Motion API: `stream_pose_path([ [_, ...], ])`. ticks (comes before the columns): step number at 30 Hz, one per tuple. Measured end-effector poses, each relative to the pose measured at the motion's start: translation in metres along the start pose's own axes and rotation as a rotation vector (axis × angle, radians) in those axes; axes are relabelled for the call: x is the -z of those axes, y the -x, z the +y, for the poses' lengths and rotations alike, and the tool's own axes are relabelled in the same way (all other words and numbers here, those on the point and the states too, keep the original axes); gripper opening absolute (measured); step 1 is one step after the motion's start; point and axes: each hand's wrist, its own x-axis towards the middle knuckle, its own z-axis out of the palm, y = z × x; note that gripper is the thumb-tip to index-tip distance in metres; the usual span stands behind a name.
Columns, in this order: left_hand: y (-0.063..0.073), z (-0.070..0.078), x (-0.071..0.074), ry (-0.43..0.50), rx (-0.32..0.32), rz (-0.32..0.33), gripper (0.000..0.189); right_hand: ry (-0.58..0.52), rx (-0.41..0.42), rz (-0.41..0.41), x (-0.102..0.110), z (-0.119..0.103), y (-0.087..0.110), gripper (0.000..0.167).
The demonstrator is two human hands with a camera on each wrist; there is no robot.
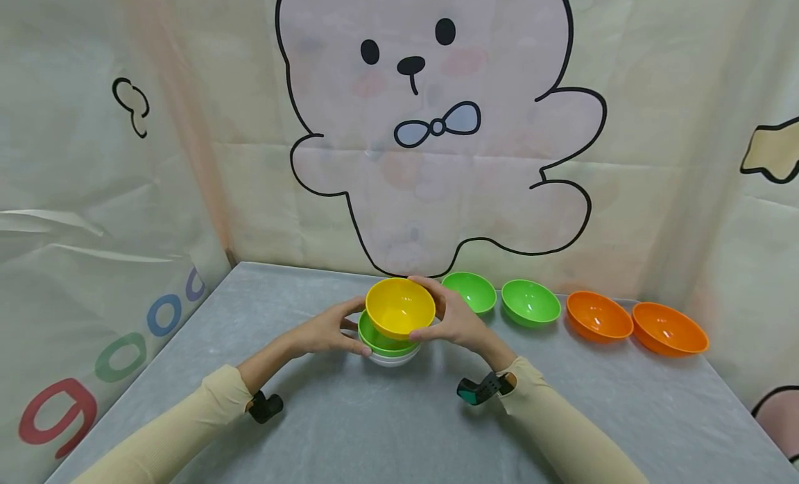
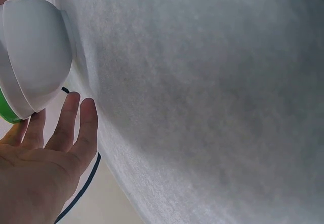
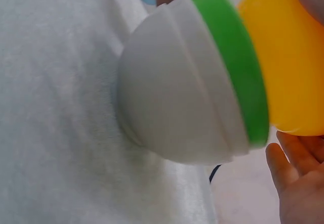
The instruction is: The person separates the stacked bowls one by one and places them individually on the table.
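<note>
A yellow bowl [image 1: 399, 307] is tilted over a nested stack, its hollow facing me. My right hand [image 1: 452, 317] grips it from the right, thumb at the front and fingers by the far rim. Below it, a green bowl [image 1: 377, 340] sits in white bowlware [image 1: 394, 361] on the table; a raised line near the white rim [image 3: 190, 57] leaves it unclear whether one or two white bowls are there. My left hand [image 1: 324, 331] touches the stack's left side with thumb and fingertips, and in the left wrist view its other fingers [image 2: 87, 128] extend free.
Two green bowls [image 1: 469, 293] [image 1: 530, 304] and two orange bowls [image 1: 599, 317] [image 1: 670, 329] stand in a row along the back right of the grey-covered table [image 1: 387, 428]. A printed curtain [image 1: 437, 193] hangs right behind the table.
</note>
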Motion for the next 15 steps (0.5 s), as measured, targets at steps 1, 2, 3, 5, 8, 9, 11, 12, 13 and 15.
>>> stream_pose_path([
  [1, 0.000, 0.000, 0.000, 0.000, 0.001, 0.000, 0.090, -0.006, 0.006, 0.002, 0.001, -0.002, 0.000, 0.086],
  [2, 0.000, 0.000, 0.000, 0.001, 0.004, -0.001, 0.090, -0.013, 0.016, 0.003, 0.003, -0.004, 0.000, 0.086],
  [3, 0.000, 0.000, 0.000, 0.005, 0.007, -0.001, 0.090, -0.021, 0.025, 0.002, 0.004, -0.005, 0.001, 0.086],
  [5, 0.000, -0.001, 0.000, 0.011, 0.010, -0.003, 0.090, -0.036, 0.033, 0.004, 0.008, -0.009, 0.001, 0.085],
  [8, -0.001, -0.001, 0.000, 0.017, -0.004, -0.010, 0.090, -0.056, 0.032, 0.014, 0.014, -0.015, 0.005, 0.085],
  [9, -0.001, -0.001, 0.000, 0.017, -0.010, -0.012, 0.090, -0.065, 0.028, 0.017, 0.016, -0.017, 0.006, 0.085],
  [11, 0.000, -0.002, 0.000, 0.016, -0.020, -0.015, 0.089, -0.065, 0.025, 0.033, 0.021, -0.022, 0.009, 0.085],
  [12, 0.000, -0.002, 0.000, 0.016, -0.021, -0.016, 0.089, -0.064, 0.024, 0.040, 0.024, -0.024, 0.011, 0.085],
  [13, 0.000, -0.002, 0.000, 0.015, -0.018, -0.015, 0.089, -0.058, 0.022, 0.048, 0.026, -0.027, 0.013, 0.085],
  [15, 0.000, -0.002, 0.000, 0.013, -0.011, -0.012, 0.088, -0.045, 0.023, 0.066, 0.031, -0.030, 0.017, 0.085],
])
